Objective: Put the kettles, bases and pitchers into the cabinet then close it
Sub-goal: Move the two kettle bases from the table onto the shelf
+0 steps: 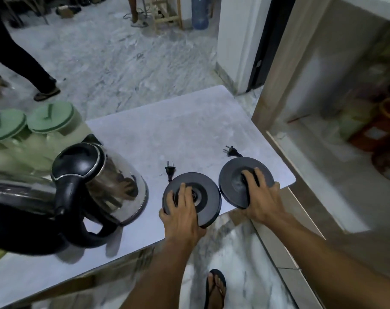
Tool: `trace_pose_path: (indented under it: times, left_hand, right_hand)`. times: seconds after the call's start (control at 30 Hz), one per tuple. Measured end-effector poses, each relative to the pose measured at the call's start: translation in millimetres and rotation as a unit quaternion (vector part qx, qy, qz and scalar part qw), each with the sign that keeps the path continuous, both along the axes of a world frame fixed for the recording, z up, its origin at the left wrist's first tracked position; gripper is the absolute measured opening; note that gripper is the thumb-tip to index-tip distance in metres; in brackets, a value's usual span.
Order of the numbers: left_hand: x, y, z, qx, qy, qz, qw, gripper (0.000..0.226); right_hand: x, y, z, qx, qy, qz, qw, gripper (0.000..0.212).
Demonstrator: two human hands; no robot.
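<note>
Two round black kettle bases lie near the front right corner of the pale table (189, 130). My left hand (182, 210) grips the left base (208, 197), fingers over its top and thumb under its front edge. My right hand (259, 197) grips the right base (234, 172) the same way. Each base has a short cord with a plug, the left plug (170, 170) and the right plug (231, 151) resting on the table. A steel kettle (105, 184) with a black lid and handle stands to the left. Two pitchers with green lids (49, 118) stand behind it.
The open cabinet (323, 134) is to the right of the table, with blurred items on its shelves. A second steel kettle (18, 195) sits at the far left edge. Another person's legs (22, 63) stand on the marble floor beyond. My sandalled foot (216, 286) is below.
</note>
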State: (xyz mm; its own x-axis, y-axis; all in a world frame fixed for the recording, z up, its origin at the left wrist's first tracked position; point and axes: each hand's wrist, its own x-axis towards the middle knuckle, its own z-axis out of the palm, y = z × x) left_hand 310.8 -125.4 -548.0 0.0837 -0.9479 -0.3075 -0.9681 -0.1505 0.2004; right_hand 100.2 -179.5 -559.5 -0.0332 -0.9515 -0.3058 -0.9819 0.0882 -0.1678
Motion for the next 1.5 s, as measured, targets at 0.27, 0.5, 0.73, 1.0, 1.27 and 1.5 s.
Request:
trace_pose_path:
  times: [0.27,0.5,0.73,1.0,1.27,1.5]
  left_hand:
    - [5.1,-11.2,25.9,-0.102,-0.028,-0.041,0.994,0.1]
    - [3.3,-15.8,136.9,-0.217,-0.005,-0.174,0.961,0.104]
    - [-46.3,64.5,264.5,-0.317,0.038,-0.349,0.881,0.104]
    - [-153.1,181.0,353.5,-0.348,0.097,-0.496,0.79,0.118]
    - [-286.7,239.5,388.4,-0.338,0.094,-0.555,0.754,0.124]
    - [-427.0,253.1,399.9,-0.286,0.051,-0.574,0.765,0.128]
  right_hand:
    - [11.5,20.6,24.0,-0.086,-0.032,-0.064,0.994,0.092]
    - [21.4,85.5,153.6,-0.169,-0.004,-0.18,0.969,0.094]
    - [2.0,237.7,282.1,-0.242,0.058,-0.36,0.899,0.096]
    - [-60.4,417.0,368.6,-0.285,0.136,-0.523,0.791,0.097]
    - [-173.7,496.4,396.1,-0.278,0.182,-0.572,0.75,0.098]
    - [-301.5,504.8,401.8,-0.228,0.176,-0.565,0.773,0.107]
